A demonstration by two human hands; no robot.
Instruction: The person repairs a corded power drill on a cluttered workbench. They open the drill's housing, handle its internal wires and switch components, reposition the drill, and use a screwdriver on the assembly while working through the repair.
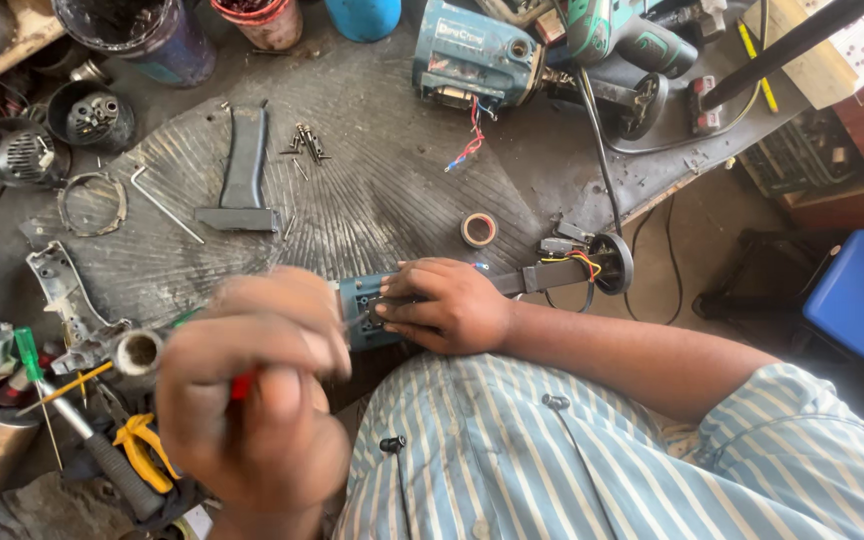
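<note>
Partly hidden under right hand — blue tool body; left hand blurred.

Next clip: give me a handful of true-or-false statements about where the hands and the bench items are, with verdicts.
1. The right hand rests on a blue tool body at the bench edge. True.
2. The left hand is empty. False: it grips something with a red handle, blurred.
3. A roll of tape lies on the bench beyond the right hand. True.
4. The black handle cover is in the right hand. False: it lies on the bench, apart from both hands.
5. The loose screws lie beside the black handle cover. True.
</note>
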